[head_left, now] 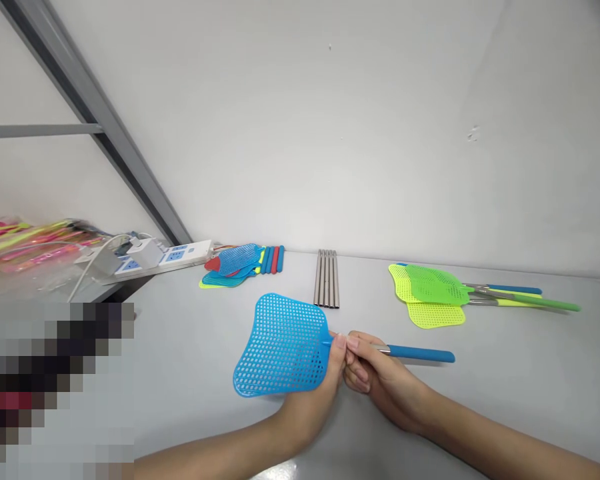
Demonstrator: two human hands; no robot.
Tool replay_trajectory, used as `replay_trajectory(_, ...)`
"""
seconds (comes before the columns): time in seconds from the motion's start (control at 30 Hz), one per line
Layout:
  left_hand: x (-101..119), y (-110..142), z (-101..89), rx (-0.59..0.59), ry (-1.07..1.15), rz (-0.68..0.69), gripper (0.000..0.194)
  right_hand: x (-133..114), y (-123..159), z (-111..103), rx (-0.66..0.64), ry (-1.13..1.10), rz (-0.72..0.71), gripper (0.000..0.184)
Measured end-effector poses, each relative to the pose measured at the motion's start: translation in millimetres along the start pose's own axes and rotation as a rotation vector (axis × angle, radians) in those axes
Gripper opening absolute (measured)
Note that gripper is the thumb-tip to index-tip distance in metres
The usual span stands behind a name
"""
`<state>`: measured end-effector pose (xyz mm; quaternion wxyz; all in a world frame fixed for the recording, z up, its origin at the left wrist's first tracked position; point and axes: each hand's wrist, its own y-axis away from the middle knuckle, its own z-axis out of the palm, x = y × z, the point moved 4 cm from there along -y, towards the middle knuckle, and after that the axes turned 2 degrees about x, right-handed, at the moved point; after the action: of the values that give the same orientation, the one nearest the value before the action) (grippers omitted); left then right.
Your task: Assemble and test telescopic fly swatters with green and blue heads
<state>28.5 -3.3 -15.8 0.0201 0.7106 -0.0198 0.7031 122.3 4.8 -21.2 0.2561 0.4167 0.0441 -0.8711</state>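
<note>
A blue fly swatter head (283,347), a perforated paddle, is raised over the table at the middle. My left hand (325,377) pinches its neck between thumb and fingers. Right beside it, my right hand (375,370) is closed around the metal rod that carries a blue handle (423,353). The fingers of both hands meet at the joint and hide it, so I cannot tell how far the rod sits on the neck. Behind my hands, several bare metal tubes (327,280) lie side by side.
Loose swatter heads (237,260) and several coloured grips (273,260) lie at the back left. Swatters with handles (437,287), green and yellow ones on top, are stacked at the right. A power strip (185,253) and plastic-bagged items (35,253) stand left. A wall runs behind the table (530,393).
</note>
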Motion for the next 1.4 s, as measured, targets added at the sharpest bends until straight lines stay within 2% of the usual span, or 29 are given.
replay_trajectory(0.33,0.0,1.5,-3.7,0.008,-0.133,0.025,0.031,0.2,-1.7,-2.0,0.019,-0.008,0.012,0.029)
replay_trajectory(0.73,-1.2,-0.3,-1.4,0.030,-0.057,-0.036,0.036,-1.2,-1.8,2.5,0.016,-0.003,-0.007,0.032)
replay_trajectory(0.97,8.7,0.1,2.2,-0.048,0.010,-0.070,0.047,0.4,-1.6,-3.0,0.060,0.016,-0.010,0.030)
replay_trajectory(1.4,10.1,-1.8,-0.7,-0.042,-0.016,-0.078,0.051,1.0,-2.9,-7.2,0.108,0.010,-0.021,0.026)
